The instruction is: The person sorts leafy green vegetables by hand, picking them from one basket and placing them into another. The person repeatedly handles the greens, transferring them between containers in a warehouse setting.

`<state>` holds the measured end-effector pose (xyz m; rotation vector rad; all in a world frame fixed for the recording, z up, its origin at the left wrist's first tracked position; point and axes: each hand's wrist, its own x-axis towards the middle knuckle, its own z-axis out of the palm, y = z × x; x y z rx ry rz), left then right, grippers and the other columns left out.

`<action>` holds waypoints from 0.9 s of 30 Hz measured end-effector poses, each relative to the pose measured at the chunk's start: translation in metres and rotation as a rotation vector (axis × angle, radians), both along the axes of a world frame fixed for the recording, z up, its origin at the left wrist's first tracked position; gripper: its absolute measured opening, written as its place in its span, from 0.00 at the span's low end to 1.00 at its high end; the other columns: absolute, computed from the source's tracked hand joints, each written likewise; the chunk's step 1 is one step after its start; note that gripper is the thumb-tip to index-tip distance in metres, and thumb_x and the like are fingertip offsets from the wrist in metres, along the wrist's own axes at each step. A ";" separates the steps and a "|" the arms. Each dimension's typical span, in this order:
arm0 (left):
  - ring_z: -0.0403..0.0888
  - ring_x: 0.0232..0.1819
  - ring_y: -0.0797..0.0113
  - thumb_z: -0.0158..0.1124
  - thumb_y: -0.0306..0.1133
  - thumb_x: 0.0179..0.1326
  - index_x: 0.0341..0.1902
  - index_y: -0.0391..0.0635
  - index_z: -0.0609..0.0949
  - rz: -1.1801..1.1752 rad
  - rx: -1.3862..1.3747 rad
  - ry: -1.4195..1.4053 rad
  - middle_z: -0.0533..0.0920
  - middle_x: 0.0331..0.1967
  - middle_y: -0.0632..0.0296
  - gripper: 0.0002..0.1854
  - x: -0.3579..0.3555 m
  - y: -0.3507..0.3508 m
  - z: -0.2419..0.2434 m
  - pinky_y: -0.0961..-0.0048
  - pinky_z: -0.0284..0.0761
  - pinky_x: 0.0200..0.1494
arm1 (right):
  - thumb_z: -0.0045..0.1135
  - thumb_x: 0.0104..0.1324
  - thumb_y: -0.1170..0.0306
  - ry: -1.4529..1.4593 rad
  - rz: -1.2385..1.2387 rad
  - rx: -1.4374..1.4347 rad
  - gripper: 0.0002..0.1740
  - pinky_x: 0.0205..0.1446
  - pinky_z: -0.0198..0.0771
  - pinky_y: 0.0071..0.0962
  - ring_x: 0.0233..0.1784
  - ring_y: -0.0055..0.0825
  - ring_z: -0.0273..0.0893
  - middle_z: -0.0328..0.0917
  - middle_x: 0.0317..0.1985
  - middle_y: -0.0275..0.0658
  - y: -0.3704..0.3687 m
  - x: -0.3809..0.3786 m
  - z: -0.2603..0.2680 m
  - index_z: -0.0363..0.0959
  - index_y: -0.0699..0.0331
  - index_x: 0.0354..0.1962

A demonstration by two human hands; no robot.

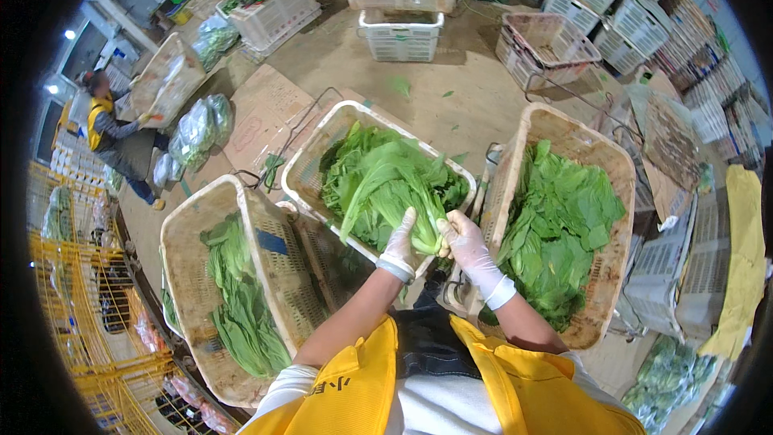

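Both my hands wear thin pale gloves and hold one leafy green vegetable head (386, 184) over the middle plastic crate (290, 175). My left hand (403, 244) grips the stalks from the left. At the stem's base, my right hand (464, 240) has its fingers closed on the cut end. Loose green leaves (344, 163) lie in the crate beneath. To the right, a tilted crate (628, 193) holds a large pile of leafy greens (555, 223). The left crate (181, 290) holds a smaller bunch of long-stalked greens (241, 308).
A co-worker (115, 127) in a yellow vest handles a large crate (169, 81) at the far left, beside bagged greens (202, 130). A white crate (401, 39) stands ahead. Metal hooks (302, 124) lie by the crates. Yellow wire racks (78, 308) stand at lower left.
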<state>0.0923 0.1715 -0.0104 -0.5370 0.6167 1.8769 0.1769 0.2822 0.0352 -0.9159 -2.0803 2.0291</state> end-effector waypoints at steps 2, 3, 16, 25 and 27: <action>0.77 0.45 0.61 0.64 0.50 0.54 0.48 0.47 0.76 0.034 0.099 -0.096 0.80 0.41 0.57 0.24 -0.017 -0.013 0.013 0.60 0.72 0.51 | 0.49 0.66 0.62 0.122 -0.220 -0.426 0.12 0.23 0.65 0.20 0.21 0.21 0.69 0.69 0.21 0.30 0.004 -0.012 -0.005 0.67 0.62 0.32; 0.80 0.37 0.66 0.64 0.47 0.54 0.48 0.47 0.76 0.263 0.068 -0.113 0.81 0.37 0.60 0.22 -0.025 -0.020 0.019 0.69 0.79 0.41 | 0.48 0.67 0.61 0.291 -0.385 -0.741 0.11 0.23 0.65 0.19 0.20 0.20 0.69 0.68 0.20 0.29 0.011 -0.021 -0.006 0.67 0.60 0.34; 0.56 0.66 0.50 0.53 0.67 0.51 0.67 0.51 0.58 -0.059 -0.187 0.417 0.58 0.67 0.53 0.46 -0.054 -0.064 0.003 0.43 0.49 0.64 | 0.57 0.56 0.50 -0.159 0.401 0.110 0.37 0.53 0.67 0.33 0.49 0.37 0.73 0.75 0.44 0.50 -0.030 -0.079 0.040 0.61 0.70 0.54; 0.59 0.65 0.53 0.75 0.40 0.44 0.71 0.49 0.44 0.146 -0.190 0.253 0.53 0.67 0.49 0.57 -0.034 -0.083 0.027 0.58 0.64 0.60 | 0.57 0.55 0.56 -0.223 0.638 0.856 0.40 0.53 0.65 0.42 0.49 0.54 0.70 0.70 0.48 0.58 -0.083 -0.054 0.019 0.54 0.70 0.59; 0.63 0.62 0.57 0.73 0.30 0.44 0.70 0.44 0.43 0.324 -0.309 0.471 0.57 0.65 0.52 0.56 -0.046 -0.099 0.037 0.68 0.66 0.57 | 0.60 0.55 0.64 0.093 0.647 0.840 0.41 0.45 0.70 0.37 0.43 0.44 0.74 0.65 0.53 0.55 -0.105 -0.055 0.028 0.50 0.68 0.62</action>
